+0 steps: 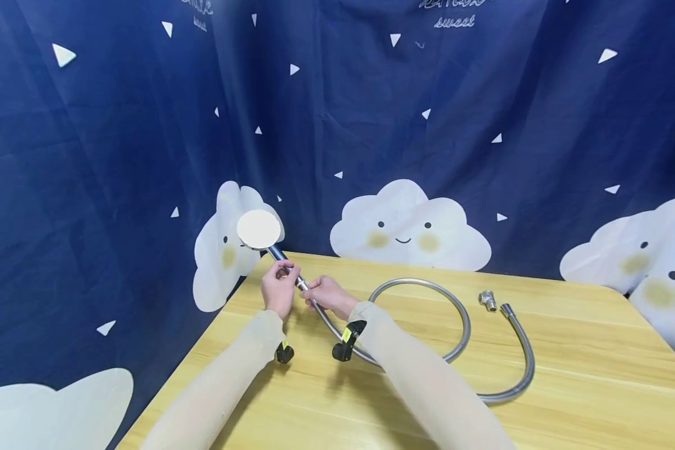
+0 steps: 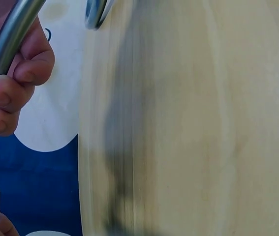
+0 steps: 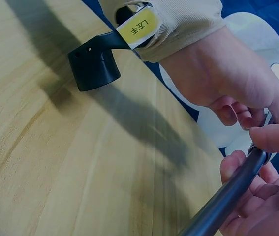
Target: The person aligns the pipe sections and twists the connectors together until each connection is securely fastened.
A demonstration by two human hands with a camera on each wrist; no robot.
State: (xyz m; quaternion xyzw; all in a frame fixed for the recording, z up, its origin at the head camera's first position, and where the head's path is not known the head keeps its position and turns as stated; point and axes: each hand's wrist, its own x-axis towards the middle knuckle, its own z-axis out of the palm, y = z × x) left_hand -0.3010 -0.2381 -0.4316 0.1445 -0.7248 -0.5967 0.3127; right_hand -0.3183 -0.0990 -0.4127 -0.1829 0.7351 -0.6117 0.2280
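A hand shower with a round white head [image 1: 259,229] is held up over the table's far left corner. My left hand [image 1: 279,289] grips its handle [image 1: 277,253] below the head. Just under it, my right hand [image 1: 327,294] pinches the end of the grey shower hose [image 1: 465,325] where it meets the handle. In the right wrist view, thumb and fingers of the right hand [image 3: 264,196] wrap the hose end [image 3: 228,196], close to the left hand [image 3: 228,83]. The left wrist view shows the right hand's fingers [image 2: 6,98] curled round the hose.
The hose loops across the wooden table [image 1: 596,362] to a free end with a metal connector [image 1: 507,309] on the right. A small chrome valve fitting [image 1: 487,300] lies beside that end. A dark blue curtain [image 1: 326,125] with clouds hangs behind and along the left.
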